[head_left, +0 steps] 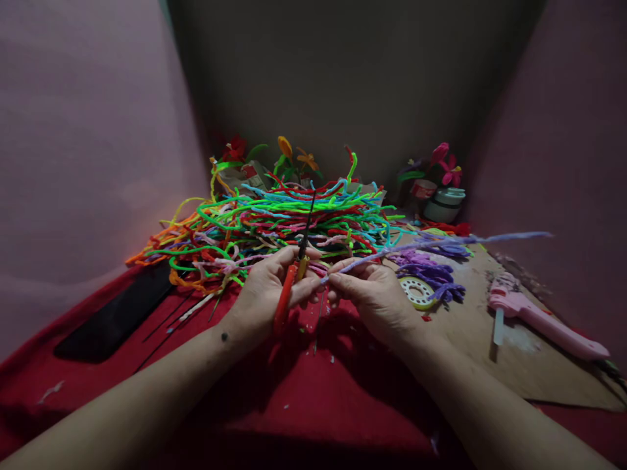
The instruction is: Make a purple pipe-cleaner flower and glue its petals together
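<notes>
While the left hand (267,287) is closed around a red-handled tool (285,300), either pliers or cutters, the right hand (377,297) pinches one end of a purple pipe cleaner (441,245) between thumb and fingertips. The two hands almost touch over the red cloth (318,391). The purple pipe cleaner runs away to the right, above the board (490,365), with its far end free in the air. One thin dark rod (307,222) rises from the tool's tip, in front of the heap.

Just behind both hands lies a tangled heap of pipe cleaners (274,219) in green, red, blue, orange, pink and yellow, too many to count, which hides the tabletop behind it. A few thin wires (166,323) lie loose on the cloth left of the left hand, and beyond them is one flat black object (117,316).

Right of the right hand, on the board, are one yellow-and-white tape ring (416,292), just beside the knuckles, and a bundle of short purple pieces (434,271) touching its far edge. One pink glue gun (543,320) lies well apart, nearer the board's right edge.

Against the back wall stand one pale lidded jar (443,203) with two pink pipe-cleaner flowers (448,166) above it, and behind the heap one orange flower (285,147) and one red flower (235,149).
</notes>
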{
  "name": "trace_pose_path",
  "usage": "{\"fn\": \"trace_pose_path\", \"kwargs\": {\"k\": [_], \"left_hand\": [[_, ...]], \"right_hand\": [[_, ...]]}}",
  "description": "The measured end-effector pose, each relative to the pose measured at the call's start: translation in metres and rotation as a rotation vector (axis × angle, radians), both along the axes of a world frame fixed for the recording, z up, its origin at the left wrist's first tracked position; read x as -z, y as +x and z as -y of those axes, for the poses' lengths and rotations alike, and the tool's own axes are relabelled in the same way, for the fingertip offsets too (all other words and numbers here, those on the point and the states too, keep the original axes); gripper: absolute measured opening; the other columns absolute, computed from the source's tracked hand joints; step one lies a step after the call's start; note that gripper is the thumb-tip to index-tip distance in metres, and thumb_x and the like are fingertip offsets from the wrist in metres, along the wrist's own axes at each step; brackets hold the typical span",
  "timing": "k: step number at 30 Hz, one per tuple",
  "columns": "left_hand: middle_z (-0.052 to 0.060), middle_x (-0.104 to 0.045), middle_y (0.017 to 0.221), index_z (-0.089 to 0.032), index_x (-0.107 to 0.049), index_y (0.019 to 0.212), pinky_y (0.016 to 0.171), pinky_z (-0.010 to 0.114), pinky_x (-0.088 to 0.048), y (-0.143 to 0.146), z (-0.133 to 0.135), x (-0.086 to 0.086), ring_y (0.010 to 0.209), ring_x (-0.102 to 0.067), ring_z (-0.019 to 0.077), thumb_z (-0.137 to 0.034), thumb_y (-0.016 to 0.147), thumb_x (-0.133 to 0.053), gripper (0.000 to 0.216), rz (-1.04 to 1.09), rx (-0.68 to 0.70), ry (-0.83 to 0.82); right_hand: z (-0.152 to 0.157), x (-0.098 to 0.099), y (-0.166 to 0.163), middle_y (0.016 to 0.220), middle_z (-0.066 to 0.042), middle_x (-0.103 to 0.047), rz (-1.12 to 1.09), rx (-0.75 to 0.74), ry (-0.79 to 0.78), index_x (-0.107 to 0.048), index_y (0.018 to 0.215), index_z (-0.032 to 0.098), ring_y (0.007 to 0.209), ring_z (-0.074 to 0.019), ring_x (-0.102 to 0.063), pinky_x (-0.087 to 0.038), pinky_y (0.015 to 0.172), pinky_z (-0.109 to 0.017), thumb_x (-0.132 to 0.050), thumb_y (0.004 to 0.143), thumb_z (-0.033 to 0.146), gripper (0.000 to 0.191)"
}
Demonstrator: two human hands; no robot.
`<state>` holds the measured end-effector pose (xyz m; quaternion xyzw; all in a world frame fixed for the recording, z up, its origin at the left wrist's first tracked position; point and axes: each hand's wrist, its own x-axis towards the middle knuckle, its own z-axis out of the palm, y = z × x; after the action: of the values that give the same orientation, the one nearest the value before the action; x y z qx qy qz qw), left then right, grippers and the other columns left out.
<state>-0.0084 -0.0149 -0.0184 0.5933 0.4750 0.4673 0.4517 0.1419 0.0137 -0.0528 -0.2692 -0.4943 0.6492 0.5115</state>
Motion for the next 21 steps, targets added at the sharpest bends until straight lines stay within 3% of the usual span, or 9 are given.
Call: {"fn": "trace_pose_path", "kwargs": {"k": [7, 11, 21], "left_hand": [[-0.001, -0.058, 0.069, -0.016, -0.051, 0.100, 0.049, 0.020, -0.041, -0.003, -0.002, 0.001, 0.055, -0.053, 0.0097, -0.026, 0.073, -0.061, 0.030, -0.028, -0.009, 0.009], [0.001, -0.061, 0.076, -0.017, -0.052, 0.101, 0.055, 0.021, -0.045, -0.004, -0.002, 0.003, 0.062, -0.056, 0.0112, -0.026, 0.071, -0.063, 0.034, -0.026, -0.020, 0.067], [-0.004, -0.058, 0.068, -0.019, -0.055, 0.098, 0.058, 0.017, -0.044, -0.003, 0.001, 0.012, 0.062, -0.055, 0.0081, -0.020, 0.070, -0.066, 0.030, -0.111, -0.136, 0.288]], "right_hand": [[-0.002, 0.000, 0.001, 0.057, 0.000, -0.061, -0.071, 0.032, -0.021, -0.061, 0.073, 0.013, 0.049, -0.0098, -0.057, -0.046, 0.048, -0.021, -0.067, 0.066, 0.019, 0.011], [-0.003, 0.000, 0.001, 0.062, -0.002, -0.063, -0.153, -0.001, -0.054, -0.062, 0.076, 0.012, 0.050, -0.0109, -0.058, -0.046, 0.045, -0.022, -0.066, 0.066, 0.019, 0.013], [-0.002, -0.003, 0.001, 0.062, -0.003, -0.063, -0.148, -0.005, -0.132, -0.061, 0.073, 0.012, 0.046, -0.0109, -0.057, -0.045, 0.041, -0.021, -0.065, 0.068, 0.020, 0.011]]}}
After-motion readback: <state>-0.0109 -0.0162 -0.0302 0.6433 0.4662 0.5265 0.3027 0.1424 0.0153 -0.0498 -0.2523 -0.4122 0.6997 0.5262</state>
